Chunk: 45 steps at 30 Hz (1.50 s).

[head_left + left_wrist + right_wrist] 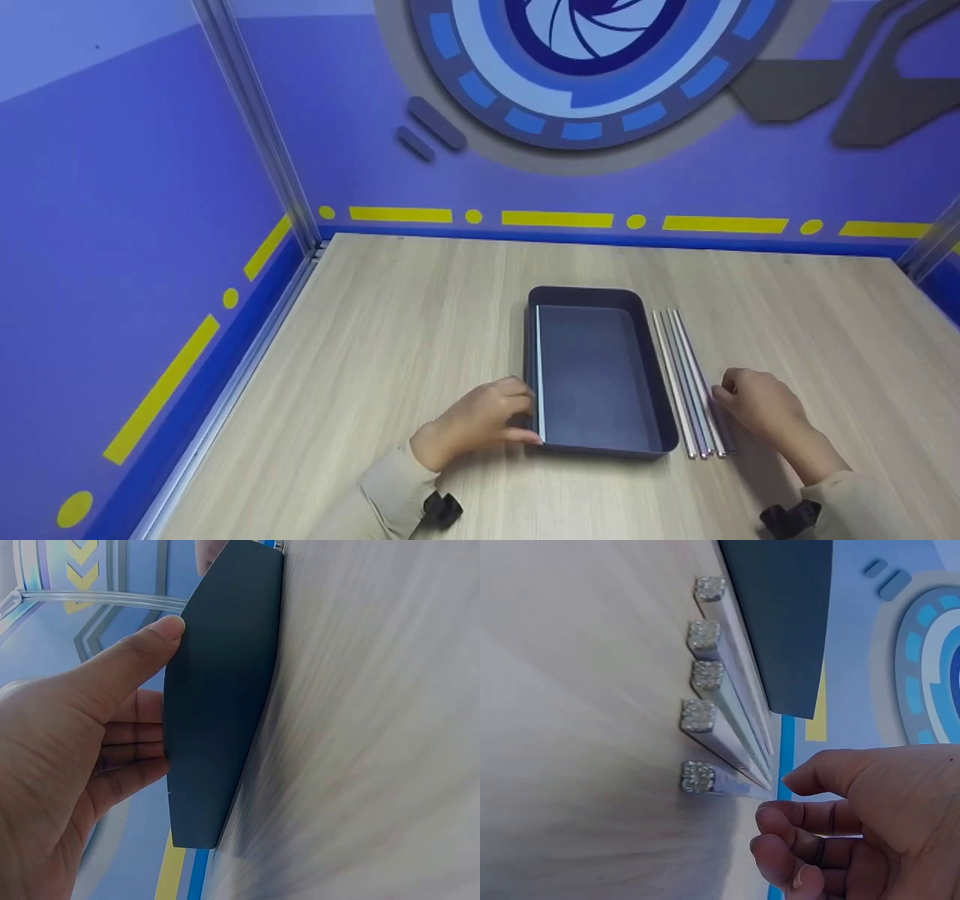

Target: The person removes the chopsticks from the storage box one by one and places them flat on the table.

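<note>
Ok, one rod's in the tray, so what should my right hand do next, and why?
Probably pinch the nearest rod. The right hand hovers beside the loose rods right of the tray, fingers curled but holding nothing, while the left hand is at the rod in the tray.

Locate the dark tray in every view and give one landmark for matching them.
Head: the dark tray lies centre on the table, between both hands.
Left wrist: its outer wall fills the middle, by the left hand.
Right wrist: one corner at top centre.
Shared landmark: the metal bars beside it; the left wrist view barely shows them.
</note>
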{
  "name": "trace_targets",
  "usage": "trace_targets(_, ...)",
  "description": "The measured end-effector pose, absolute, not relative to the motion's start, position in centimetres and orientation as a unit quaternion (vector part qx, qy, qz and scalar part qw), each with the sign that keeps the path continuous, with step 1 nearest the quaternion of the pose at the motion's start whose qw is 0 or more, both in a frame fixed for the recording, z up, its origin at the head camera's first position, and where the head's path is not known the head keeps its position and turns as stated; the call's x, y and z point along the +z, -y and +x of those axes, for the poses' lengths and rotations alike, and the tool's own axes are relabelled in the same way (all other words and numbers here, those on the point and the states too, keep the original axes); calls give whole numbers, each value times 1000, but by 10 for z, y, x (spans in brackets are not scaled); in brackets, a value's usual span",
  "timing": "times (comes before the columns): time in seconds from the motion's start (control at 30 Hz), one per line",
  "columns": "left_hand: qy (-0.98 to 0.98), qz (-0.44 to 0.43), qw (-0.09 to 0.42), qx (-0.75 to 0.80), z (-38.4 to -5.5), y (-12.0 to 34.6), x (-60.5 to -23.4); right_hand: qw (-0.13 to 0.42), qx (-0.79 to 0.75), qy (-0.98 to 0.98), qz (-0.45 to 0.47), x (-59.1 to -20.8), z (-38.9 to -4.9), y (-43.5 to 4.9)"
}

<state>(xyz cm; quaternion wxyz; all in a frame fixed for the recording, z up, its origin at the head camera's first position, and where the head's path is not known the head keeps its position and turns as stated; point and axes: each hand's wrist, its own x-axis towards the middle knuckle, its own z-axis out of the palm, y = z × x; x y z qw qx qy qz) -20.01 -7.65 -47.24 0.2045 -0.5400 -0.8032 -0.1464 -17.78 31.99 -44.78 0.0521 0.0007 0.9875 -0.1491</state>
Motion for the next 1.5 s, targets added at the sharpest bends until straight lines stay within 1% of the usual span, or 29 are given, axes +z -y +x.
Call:
trace_targets(0.33,803,-539,205,-150,-200,77,-472,39,-163,-986,5,-443,-179,-316)
trace_targets(0.7,802,-541,204,-154,-199,76,-472,51,-175,-983,0,-434,-182,-315)
trace_targets(1.0,806,-537,199,-150,-200,76,-473,30,-176,-984,-14,-432,-186,-311)
trace_targets(1.23,807,-534,197,-154,-199,76,-472,17,-184,-983,-16,-429,-188,-300)
trace_targets(1.5,810,-532,200,-145,-199,76,-473,-11,-194,-980,-28,-430,-189,-286)
